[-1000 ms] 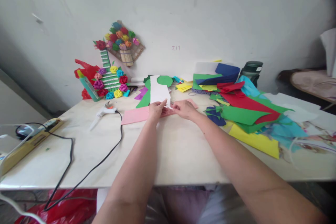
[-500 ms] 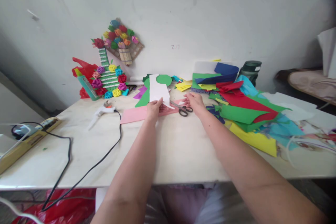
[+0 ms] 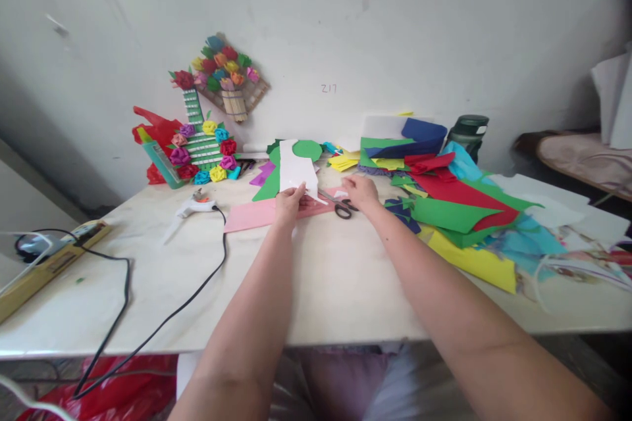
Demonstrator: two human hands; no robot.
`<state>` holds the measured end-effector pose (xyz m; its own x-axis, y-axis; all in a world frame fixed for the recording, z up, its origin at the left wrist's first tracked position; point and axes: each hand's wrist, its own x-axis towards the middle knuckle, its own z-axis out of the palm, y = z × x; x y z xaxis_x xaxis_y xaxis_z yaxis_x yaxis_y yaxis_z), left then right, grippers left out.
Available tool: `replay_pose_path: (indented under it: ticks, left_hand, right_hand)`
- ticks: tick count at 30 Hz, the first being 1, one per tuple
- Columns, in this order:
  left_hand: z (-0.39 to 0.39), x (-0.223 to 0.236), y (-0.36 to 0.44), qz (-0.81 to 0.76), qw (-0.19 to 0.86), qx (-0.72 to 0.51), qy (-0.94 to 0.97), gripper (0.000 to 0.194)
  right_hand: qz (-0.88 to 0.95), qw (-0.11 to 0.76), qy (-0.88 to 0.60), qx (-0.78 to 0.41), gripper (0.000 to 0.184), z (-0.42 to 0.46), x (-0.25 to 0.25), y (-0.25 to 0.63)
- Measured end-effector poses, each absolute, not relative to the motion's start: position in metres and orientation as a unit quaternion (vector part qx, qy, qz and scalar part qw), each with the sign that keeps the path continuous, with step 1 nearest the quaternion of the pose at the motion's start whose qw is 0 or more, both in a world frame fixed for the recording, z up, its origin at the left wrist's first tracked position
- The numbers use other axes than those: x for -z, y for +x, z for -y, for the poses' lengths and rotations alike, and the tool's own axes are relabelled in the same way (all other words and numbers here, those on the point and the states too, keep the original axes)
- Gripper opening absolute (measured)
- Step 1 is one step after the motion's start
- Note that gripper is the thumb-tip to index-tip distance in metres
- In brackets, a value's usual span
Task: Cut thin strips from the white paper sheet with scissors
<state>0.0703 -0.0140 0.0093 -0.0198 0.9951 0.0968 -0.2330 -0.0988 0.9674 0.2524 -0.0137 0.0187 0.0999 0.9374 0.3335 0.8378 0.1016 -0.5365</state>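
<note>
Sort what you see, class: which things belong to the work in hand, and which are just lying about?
Work in hand, apparently:
white sheet, held in the left hand
scissors, by the right hand
pink sheet, underneath

Lying about, apparently:
glue gun
dark green bottle
power strip

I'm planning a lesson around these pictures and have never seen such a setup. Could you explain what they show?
There is no machine: a person works with two bare hands, seen by a camera worn on the head, looking forward and down. The left hand holds a white sheet. The right hand is beside the scissors; whether it grips anything is unclear. On the table also lie a pink sheet, a glue gun and, farther right, coloured sheets.
</note>
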Motion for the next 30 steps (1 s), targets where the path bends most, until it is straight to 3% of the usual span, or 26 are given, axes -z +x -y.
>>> replay_pose_path:
  ticks: [2, 7, 13, 18, 21, 27, 30]
  left_hand:
    - [0.013, -0.007, 0.070, -0.412, 0.536, -0.578, 0.458, 0.035]
    - [0.009, -0.001, 0.071, -0.413, 0.549, -0.568, 0.453, 0.032]
    - [0.003, 0.005, 0.070, -0.427, 0.562, -0.553, 0.442, 0.030]
    - [0.003, 0.005, 0.070, -0.426, 0.562, -0.554, 0.443, 0.028]
    - [0.006, 0.003, 0.070, -0.429, 0.561, -0.555, 0.439, 0.027]
    - [0.009, -0.001, 0.072, -0.422, 0.564, -0.562, 0.434, 0.028]
    - [0.009, -0.002, 0.073, -0.413, 0.559, -0.566, 0.443, 0.030]
  right_hand:
    - [0.654, 0.293, -0.697, -0.007, 0.032, 0.009, -0.014, 0.264]
    - [0.693, 0.179, -0.698, 0.021, 0.032, 0.005, -0.004, 0.272]
    - [0.685, 0.145, -0.713, 0.027, 0.025, 0.001, -0.001, 0.267]
    - [0.659, 0.151, -0.737, 0.007, 0.035, -0.001, -0.002, 0.265]
    - [0.651, 0.171, -0.739, 0.030, 0.029, 0.001, -0.005, 0.270]
    - [0.473, 0.304, -0.813, 0.151, 0.033, 0.013, -0.013, 0.296]
    - [0.522, 0.305, -0.787, 0.120, 0.030, 0.015, -0.015, 0.293]
